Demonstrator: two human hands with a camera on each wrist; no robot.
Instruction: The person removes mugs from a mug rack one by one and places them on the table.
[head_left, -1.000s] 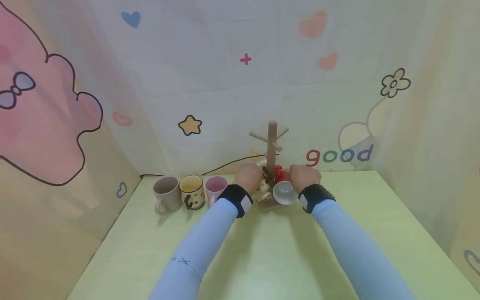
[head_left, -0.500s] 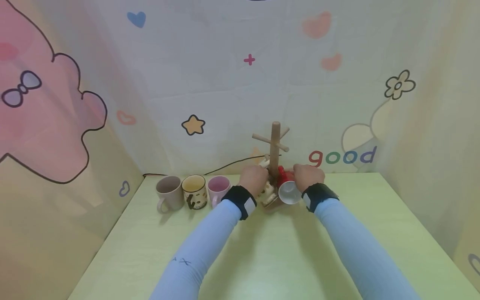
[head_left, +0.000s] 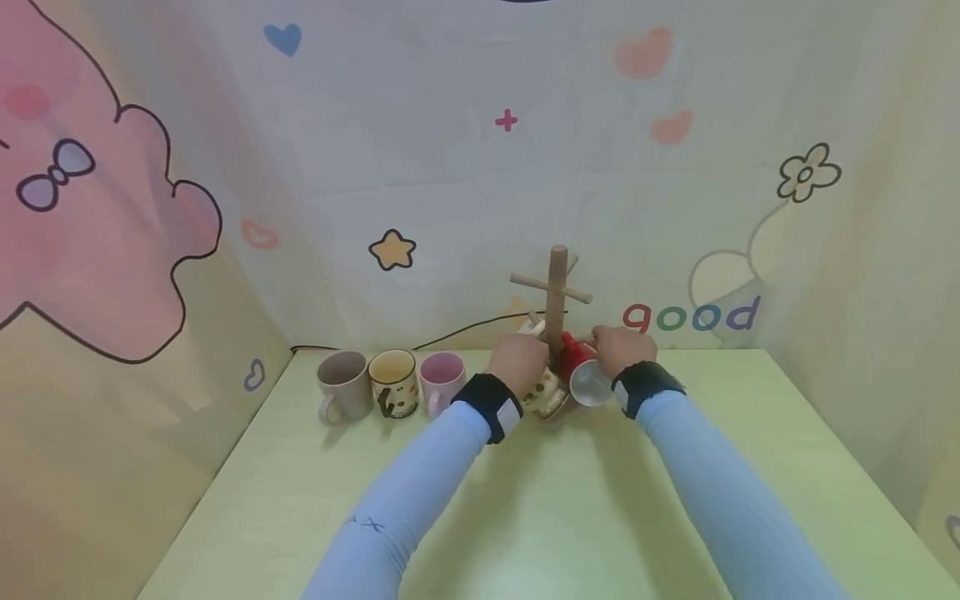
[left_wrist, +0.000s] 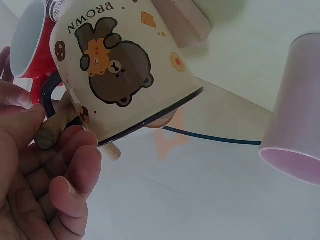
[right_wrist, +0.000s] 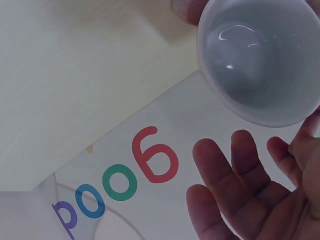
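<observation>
A wooden mug tree (head_left: 557, 304) stands at the back of the table, with mugs hung on its lower pegs. My left hand (head_left: 519, 364) pinches a lower peg (left_wrist: 49, 136) near its end, between thumb and fingers. On that peg hangs a cream mug (left_wrist: 115, 65) with a brown bear and a dark handle. My right hand (head_left: 627, 352) pinches at the peg beside the red mug (head_left: 574, 354); the grip itself is mostly cut off in the right wrist view, where its other fingers (right_wrist: 225, 185) spread loosely. The red mug's white inside (right_wrist: 260, 60) faces the right wrist camera.
Left of the tree a grey-brown mug (head_left: 345, 385), a cream patterned mug (head_left: 394, 382) and a pink mug (head_left: 442, 377) stand upright in a row. Part of another white mug (head_left: 532, 327) shows behind the left hand. A printed curtain (head_left: 450, 192) hangs behind the table (head_left: 555, 517).
The mug tree has turned slightly: its front upper peg now points farther right and the red mug has swung right. Both hands moved along with it. The whole head view has shifted a little.
</observation>
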